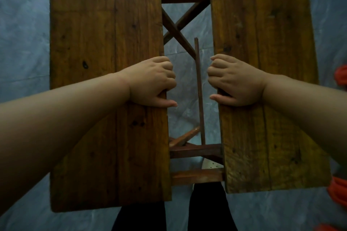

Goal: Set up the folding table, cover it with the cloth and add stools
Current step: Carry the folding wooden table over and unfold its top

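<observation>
The folding table stands below me with its two wooden top halves apart. My left hand (153, 82) grips the inner edge of the left half (105, 43), fingers curled over it. My right hand (235, 80) grips the inner edge of the right half (262, 33) the same way. Through the gap between the halves I see the crossed leg braces (178, 26), a thin upright wooden rod (199, 90) and crossbars (197, 151) near me. No cloth that I can name as the table cover is in view.
The floor (24, 33) is grey-blue and mottled on both sides of the table. Something orange-red (340, 76) lies at the right edge of the view, with more of it (338, 190) lower down. My dark trouser legs (206, 210) show under the near end.
</observation>
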`<state>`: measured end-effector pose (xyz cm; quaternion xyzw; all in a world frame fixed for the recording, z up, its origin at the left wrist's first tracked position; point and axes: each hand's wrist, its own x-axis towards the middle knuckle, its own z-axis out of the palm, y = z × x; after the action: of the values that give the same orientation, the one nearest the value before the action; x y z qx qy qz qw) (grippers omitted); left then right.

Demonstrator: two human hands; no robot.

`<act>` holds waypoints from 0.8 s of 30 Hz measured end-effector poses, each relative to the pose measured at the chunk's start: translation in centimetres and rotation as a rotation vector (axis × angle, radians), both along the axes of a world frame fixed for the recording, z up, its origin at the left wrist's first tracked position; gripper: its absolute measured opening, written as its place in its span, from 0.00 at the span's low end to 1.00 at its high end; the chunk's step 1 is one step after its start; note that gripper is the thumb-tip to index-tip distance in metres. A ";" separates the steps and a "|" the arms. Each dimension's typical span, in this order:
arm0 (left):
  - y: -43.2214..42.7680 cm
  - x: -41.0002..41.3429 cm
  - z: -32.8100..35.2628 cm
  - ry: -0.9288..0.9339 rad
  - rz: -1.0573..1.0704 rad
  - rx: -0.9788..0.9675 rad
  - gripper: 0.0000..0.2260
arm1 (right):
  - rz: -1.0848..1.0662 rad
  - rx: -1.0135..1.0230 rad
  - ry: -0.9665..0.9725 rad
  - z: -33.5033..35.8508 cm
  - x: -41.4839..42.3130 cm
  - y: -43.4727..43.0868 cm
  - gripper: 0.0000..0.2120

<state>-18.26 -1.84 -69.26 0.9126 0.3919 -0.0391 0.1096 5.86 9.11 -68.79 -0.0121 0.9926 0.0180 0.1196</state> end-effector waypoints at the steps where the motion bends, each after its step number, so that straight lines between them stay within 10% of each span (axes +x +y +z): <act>1: 0.0 0.0 0.0 0.009 0.000 -0.010 0.27 | 0.002 0.001 -0.006 0.0 -0.1 0.1 0.25; 24: 1.3 5.0 -4.7 -0.020 0.087 -0.034 0.25 | 0.075 -0.072 -0.005 -4.7 -1.9 0.3 0.35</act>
<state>-13.29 -0.54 -73.97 0.8931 0.4293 -0.0318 0.1306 3.94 9.44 -73.54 -0.0535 0.9912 -0.0134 0.1207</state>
